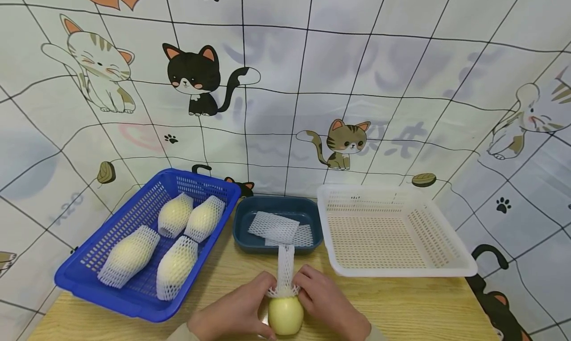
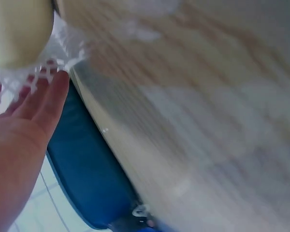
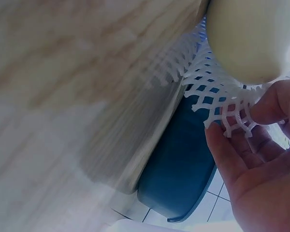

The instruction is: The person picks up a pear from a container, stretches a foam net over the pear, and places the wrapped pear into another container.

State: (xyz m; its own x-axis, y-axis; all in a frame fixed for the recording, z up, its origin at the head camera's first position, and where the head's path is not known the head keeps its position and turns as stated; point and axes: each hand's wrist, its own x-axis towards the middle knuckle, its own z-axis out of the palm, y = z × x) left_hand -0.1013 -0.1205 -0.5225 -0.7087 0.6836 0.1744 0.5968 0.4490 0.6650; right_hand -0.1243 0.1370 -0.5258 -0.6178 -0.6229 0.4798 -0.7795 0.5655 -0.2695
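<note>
A pale yellow-green apple stands on the wooden table, partly inside a white foam net sleeve. The sleeve's mouth spreads over the fruit's far end, and its narrow tail points away toward the dark teal tray. At the left side, my left hand holds the net's rim with its fingertips, its thumb low beside the apple. My right hand pinches the rim on the other side between thumb and fingers; the right wrist view shows the net mesh between them.
To the left, a blue basket holds several fruits in foam nets. The teal tray ahead contains flat foam nets. A white basket stands at the right. Behind them hangs a cat-print sheet.
</note>
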